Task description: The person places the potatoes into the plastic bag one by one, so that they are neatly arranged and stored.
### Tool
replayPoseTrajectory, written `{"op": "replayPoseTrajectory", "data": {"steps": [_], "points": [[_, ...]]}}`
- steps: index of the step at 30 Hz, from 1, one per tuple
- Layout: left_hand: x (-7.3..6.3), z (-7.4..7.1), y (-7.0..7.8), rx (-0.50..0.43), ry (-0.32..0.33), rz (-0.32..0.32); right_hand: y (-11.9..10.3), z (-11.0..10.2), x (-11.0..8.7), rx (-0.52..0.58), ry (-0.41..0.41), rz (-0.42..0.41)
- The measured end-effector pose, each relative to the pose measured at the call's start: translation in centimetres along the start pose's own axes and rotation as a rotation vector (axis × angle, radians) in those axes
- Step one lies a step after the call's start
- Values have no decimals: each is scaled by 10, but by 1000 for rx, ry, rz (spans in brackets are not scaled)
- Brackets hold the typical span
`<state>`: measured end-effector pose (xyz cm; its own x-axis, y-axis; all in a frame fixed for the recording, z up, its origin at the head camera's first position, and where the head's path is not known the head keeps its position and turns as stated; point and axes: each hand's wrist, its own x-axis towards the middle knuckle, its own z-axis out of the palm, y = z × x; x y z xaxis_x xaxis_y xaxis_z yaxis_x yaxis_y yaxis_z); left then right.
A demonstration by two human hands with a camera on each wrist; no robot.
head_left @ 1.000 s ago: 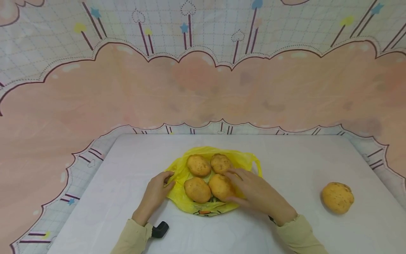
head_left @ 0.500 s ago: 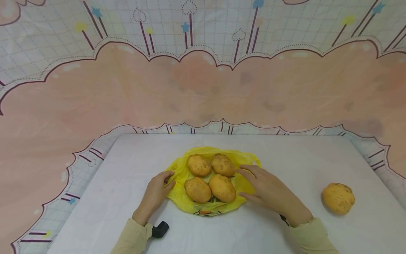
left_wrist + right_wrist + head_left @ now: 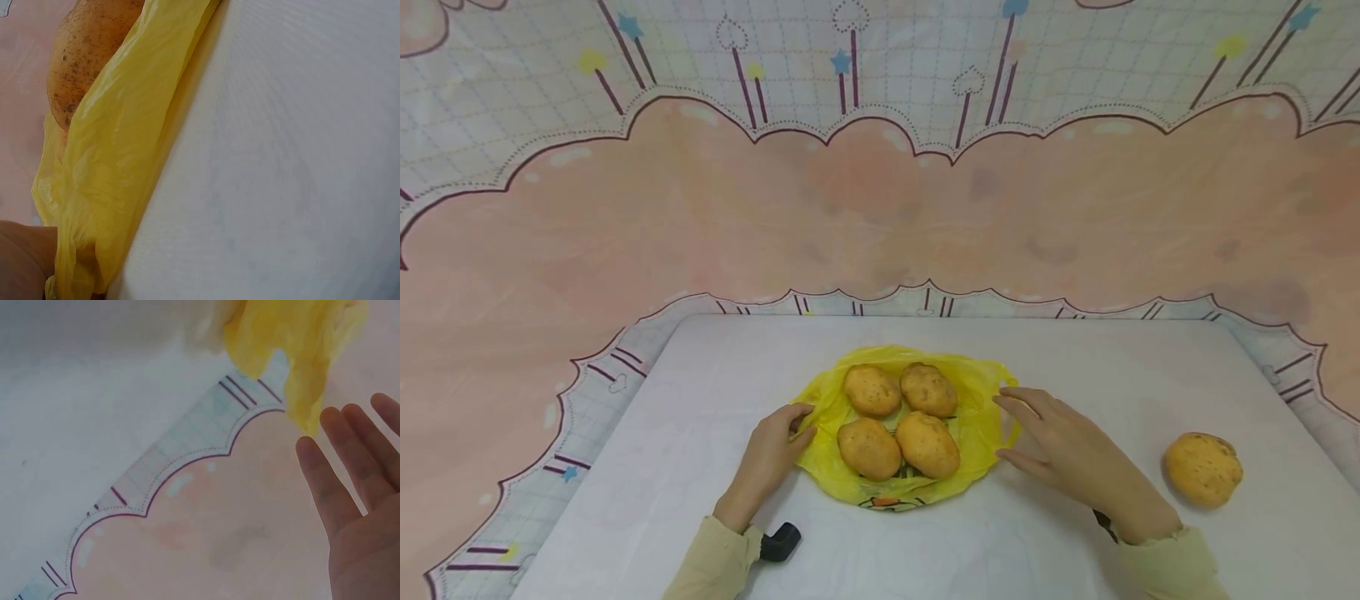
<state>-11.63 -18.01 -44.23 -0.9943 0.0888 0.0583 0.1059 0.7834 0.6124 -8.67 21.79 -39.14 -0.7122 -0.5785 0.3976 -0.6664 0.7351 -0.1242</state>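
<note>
A yellow plastic bag lies spread on the white table, with several potatoes on it in two rows. At the bag's left edge my left hand pinches the thin plastic between thumb and fingers. The left wrist view has the gathered plastic close up, one potato behind it. My right hand is by the bag's right handle, fingers spread and holding nothing. The right wrist view confirms straight fingers just below the handle's hanging tip; whether they touch is hard to tell.
One more potato sits alone on the table's right side. A black wrist piece sticks out from the left sleeve. Behind the table hangs a patterned cloth backdrop.
My right hand has let go of the near right potato on the bag and drawn back rightward to the bag's right edge. The left hand stays at the left edge.
</note>
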Motion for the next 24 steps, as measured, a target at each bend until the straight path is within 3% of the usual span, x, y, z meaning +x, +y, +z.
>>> {"op": "replayPoseTrajectory", "data": {"steps": [17, 24], "points": [[-2, 1, 1, 4, -5, -22, 15, -16, -22, -67, -66, 130], [0, 0, 1, -2, -6, -22, 25, -18, -33, -70, -28, 130]]}}
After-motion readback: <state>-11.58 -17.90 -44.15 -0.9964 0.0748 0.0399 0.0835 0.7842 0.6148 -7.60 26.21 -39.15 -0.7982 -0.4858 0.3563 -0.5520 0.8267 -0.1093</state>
